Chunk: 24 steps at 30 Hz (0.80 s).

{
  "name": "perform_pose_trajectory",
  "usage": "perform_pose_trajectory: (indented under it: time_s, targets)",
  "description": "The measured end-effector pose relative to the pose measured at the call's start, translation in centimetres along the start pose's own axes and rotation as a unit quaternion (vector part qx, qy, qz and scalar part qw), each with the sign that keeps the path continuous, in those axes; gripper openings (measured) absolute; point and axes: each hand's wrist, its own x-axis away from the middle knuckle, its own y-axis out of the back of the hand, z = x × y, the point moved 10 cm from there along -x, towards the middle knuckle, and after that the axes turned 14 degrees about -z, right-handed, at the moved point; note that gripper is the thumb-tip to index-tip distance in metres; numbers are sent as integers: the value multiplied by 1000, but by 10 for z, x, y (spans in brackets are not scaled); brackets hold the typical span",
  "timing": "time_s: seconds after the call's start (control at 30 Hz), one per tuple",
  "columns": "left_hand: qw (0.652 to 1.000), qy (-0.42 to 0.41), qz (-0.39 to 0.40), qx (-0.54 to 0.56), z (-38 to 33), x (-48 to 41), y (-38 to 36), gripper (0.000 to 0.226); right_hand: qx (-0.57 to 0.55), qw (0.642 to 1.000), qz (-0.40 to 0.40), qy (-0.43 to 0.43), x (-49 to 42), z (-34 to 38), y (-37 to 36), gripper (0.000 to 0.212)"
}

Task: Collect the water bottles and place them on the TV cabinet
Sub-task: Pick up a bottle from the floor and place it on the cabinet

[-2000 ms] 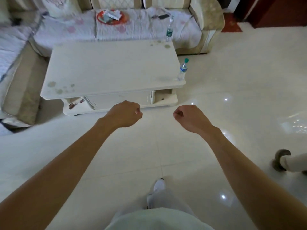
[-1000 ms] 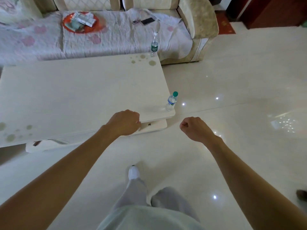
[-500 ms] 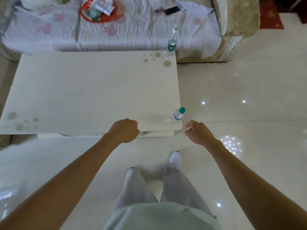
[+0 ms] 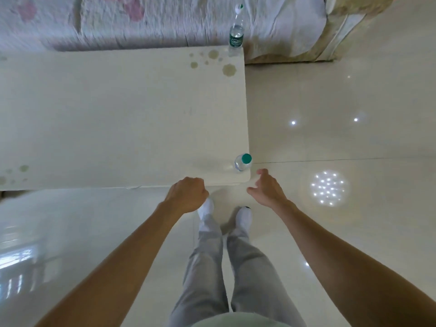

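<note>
The right hand (image 4: 266, 187) is holding its fingers spread and gripping nothing. The left hand (image 4: 188, 194) is sitting curled in a fist, empty, by the near edge of the worktop (image 4: 118, 114). The small water bottle (image 4: 243, 162) is standing right on the worktop's near corner, so a clumsy bump could send it rolling onto the floor (image 4: 330, 90). It is sitting just past the right fingertips, not touching. The tall water bottle (image 4: 236, 36) is standing at the far corner beside the sofa (image 4: 295, 24), well apart from both hands.

I note a clear plastic bottle (image 4: 241, 163), a matt stained tabletop (image 4: 122, 119), a glossy tiled floor (image 4: 342, 95) and a crinkled cloth sofa cover (image 4: 165, 22).
</note>
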Motion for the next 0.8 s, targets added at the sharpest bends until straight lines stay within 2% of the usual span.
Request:
perform_pose_trajectory:
  time_s: [0.3,0.47,0.6,0.8]
  targets:
    - [995,18,-20,93,6,-65,-4,28,-89,989,-40,-111,-58,-24,-48,85]
    - [984,42,-14,172,22,-91,-24,22,-160,970,-113,-144,-86,-26,-81,92]
    - [974,71,4,215,44,-98,-45,22,-199,949,-195,-145,-97,-31,-89,89]
    - [959,111,23,260,69,-92,-55,18,-214,936,-240,-147,-107,-34,-83,73]
